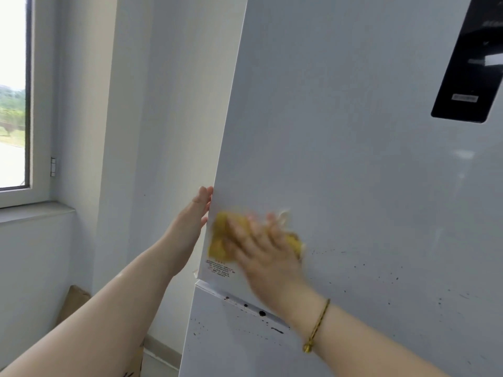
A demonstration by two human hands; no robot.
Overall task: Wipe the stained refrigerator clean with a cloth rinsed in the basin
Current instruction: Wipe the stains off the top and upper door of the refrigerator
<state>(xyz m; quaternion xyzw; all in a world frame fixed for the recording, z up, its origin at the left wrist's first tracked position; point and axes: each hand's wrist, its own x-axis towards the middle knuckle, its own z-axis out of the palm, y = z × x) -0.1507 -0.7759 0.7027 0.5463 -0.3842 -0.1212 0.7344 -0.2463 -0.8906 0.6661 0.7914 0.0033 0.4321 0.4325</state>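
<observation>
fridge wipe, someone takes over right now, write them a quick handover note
Left hand: open, flat against the left edge of the upper door.
Right hand: flat, pressing the yellow cloth on the upper door; motion-blurred.
Basin: not in view.
Done: the door above the cloth shows no specks.
Left: dark specks right of the cloth, on the strip between the doors, and on the lower door.

The right hand and yellow cloth are motion-blurred; the refrigerator edge partly hides the left hand.
</observation>
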